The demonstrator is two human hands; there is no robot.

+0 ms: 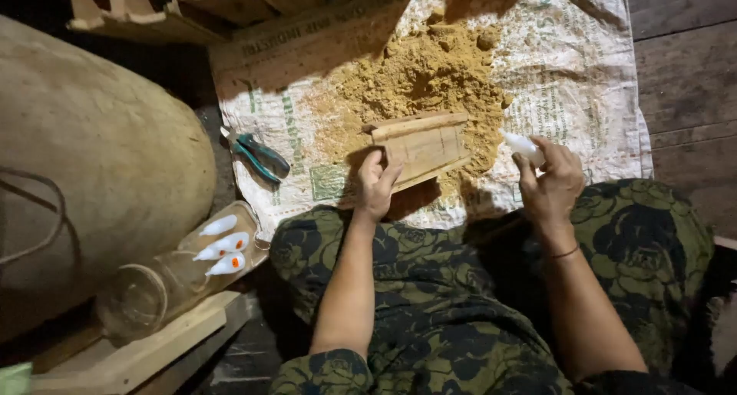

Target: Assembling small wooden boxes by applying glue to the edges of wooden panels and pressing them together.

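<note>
So my left hand is curled round the near corner of the little wooden box, which sits tilted at the edge of the sawdust pile on the woven sack. My right hand is pinched shut on a small white tube, held up just right of the box. Pliers lie off to the left, and a clear jar with more white tubes lies on its side by my knee.

Rough matt wood box; dry, grainy sawdust; woven plastic sack; glossy white plastic bottle; clear glass jar; pliers with rubbery grips.
</note>
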